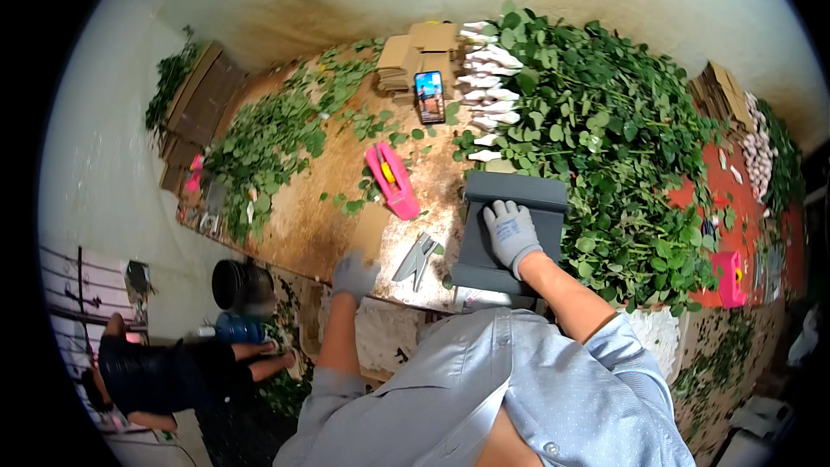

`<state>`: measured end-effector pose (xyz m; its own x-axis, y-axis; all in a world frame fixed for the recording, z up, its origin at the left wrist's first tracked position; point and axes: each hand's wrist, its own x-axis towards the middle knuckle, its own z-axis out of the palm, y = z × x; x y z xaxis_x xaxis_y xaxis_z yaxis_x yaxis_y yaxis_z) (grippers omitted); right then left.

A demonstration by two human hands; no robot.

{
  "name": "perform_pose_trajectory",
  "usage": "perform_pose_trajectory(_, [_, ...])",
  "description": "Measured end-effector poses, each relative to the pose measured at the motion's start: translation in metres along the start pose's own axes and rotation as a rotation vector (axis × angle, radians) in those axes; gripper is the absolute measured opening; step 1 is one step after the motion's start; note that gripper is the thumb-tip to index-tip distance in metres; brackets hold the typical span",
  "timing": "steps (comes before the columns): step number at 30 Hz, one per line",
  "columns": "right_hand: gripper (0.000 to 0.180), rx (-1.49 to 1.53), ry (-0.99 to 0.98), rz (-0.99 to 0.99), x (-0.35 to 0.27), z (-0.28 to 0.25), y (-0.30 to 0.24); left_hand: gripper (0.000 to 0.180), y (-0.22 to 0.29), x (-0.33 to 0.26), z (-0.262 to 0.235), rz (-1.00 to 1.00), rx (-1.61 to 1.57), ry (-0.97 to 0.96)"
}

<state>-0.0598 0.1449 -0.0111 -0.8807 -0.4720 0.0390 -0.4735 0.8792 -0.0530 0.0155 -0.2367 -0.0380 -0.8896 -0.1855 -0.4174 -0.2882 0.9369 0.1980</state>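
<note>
My right hand (512, 232), in a pale grey work glove, lies flat with its fingers stretched out on a dark grey trough-shaped stand (484, 252) at the table's near edge. My left hand (354, 275), gloved too, is smeared by motion at the near edge. Just beyond it is a piece of brown cardboard (370, 230); whether the fingers grip it does not show. Between the hands rests a grey plier stapler (417, 261). Farther off lies a pink tape dispenser (393, 180) with a yellow core.
Leafy green stems (605, 138) are heaped on the right, with white-wrapped heads (491, 95) along their left side. A phone (429, 97) leans on stacked cardboard (398, 60). Loose leaves (277, 134) cover the left. Another person (173, 376) is at lower left near a black bucket (229, 284).
</note>
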Motion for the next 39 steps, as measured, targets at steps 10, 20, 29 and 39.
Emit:
perform_pose_trajectory(10, [0.029,0.011,0.073,-0.024,0.003,0.004,-0.002,0.097,0.001,0.089,0.040,-0.208,0.166,0.252])
perform_pose_trajectory(20, [0.038,-0.005,0.006,0.002,-0.001,0.001,0.002,0.101,0.030,0.051,-0.016,-0.191,0.019,0.370])
perform_pose_trajectory(29, [0.041,0.066,-0.011,0.015,0.001,-0.001,0.002,0.051,0.117,0.011,-0.018,0.378,-1.246,0.353])
perform_pose_trajectory(39, [0.048,0.603,0.115,-0.051,-0.019,0.013,0.034,0.025,0.201,0.021,0.042,0.377,-1.184,-0.496])
